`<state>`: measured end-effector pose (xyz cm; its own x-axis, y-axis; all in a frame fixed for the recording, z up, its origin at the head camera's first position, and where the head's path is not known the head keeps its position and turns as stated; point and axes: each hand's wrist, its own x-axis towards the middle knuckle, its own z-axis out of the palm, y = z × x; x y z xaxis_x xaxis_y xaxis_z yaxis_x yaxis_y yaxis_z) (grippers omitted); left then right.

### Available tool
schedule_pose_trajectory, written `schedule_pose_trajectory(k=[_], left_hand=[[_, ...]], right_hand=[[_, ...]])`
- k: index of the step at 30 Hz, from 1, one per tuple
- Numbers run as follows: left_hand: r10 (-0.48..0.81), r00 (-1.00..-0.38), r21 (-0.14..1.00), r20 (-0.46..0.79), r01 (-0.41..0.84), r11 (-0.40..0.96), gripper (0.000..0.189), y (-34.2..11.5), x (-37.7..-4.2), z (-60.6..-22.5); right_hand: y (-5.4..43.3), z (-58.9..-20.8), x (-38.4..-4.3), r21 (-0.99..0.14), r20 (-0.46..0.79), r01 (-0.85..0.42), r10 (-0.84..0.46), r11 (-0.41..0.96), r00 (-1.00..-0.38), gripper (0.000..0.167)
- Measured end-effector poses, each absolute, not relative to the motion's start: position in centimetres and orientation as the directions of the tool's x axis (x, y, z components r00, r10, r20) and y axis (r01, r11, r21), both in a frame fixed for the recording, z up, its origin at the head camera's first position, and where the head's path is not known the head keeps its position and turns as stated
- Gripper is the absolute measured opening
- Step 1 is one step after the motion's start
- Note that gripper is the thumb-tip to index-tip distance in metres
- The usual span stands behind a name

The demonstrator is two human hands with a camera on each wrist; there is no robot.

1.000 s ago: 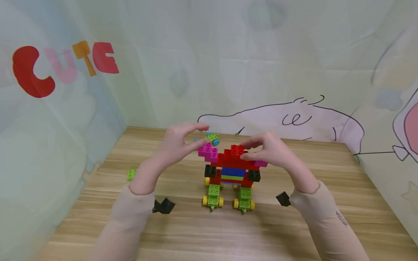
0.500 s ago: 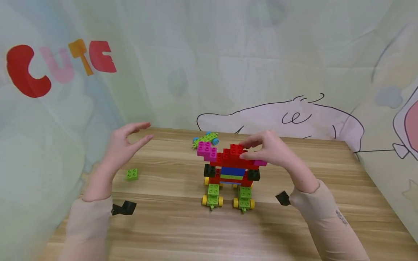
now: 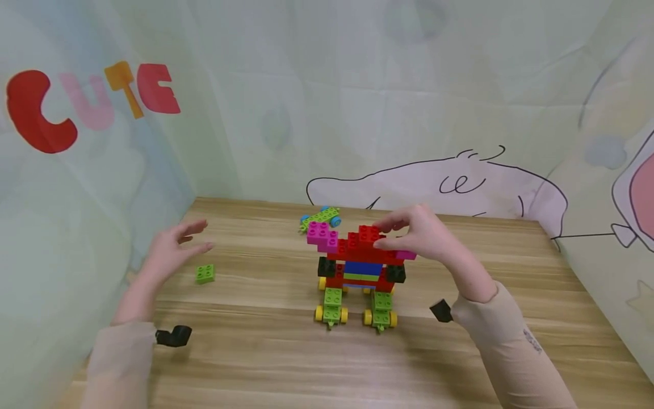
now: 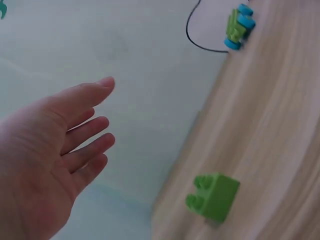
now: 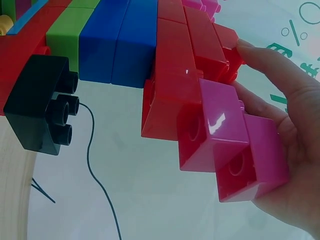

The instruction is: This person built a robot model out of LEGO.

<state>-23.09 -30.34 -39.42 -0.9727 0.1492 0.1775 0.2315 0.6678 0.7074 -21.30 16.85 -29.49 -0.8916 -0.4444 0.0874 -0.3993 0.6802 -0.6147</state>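
A built structure of toy bricks stands mid-table, with red, blue, black and magenta bricks above green bases on yellow wheels. My right hand pinches the red brick at its top between thumb and fingers. In the right wrist view, magenta bricks jut out beside the palm. Over on the left, my left hand is held with fingers apart and nothing in it. Just to the right of and below its fingertips lies a loose green brick, studs up; the left wrist view also shows this green brick.
A green wheeled base with blue wheels stands behind the structure, near the back wall. Printed cloth walls border the wooden table at the back and sides. Black wrist mounts stick out from both sleeves.
My left hand has moved from beside the structure's magenta bricks leftward, then lower toward the loose green brick. The right hand stays at the red top brick.
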Motion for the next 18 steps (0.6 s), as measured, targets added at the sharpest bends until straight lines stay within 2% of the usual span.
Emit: schedule_pose_trajectory(k=[8, 18], left_hand=[[0.237, -0.972, 0.691, -0.002, 0.170, 0.703, 0.080, -32.3, -23.6, -41.9], [0.287, -0.955, 0.708, -0.071, 0.154, 0.689, 0.078, -33.3, -23.6, -44.5]], right_hand=[[17.0, -29.5, -21.2, -0.617, 0.092, -0.399, -0.442, 0.678, -0.892, 0.033], [16.9, -29.5, -21.2, -0.623, 0.087, -0.394, -0.442, 0.675, -0.893, 0.033]])
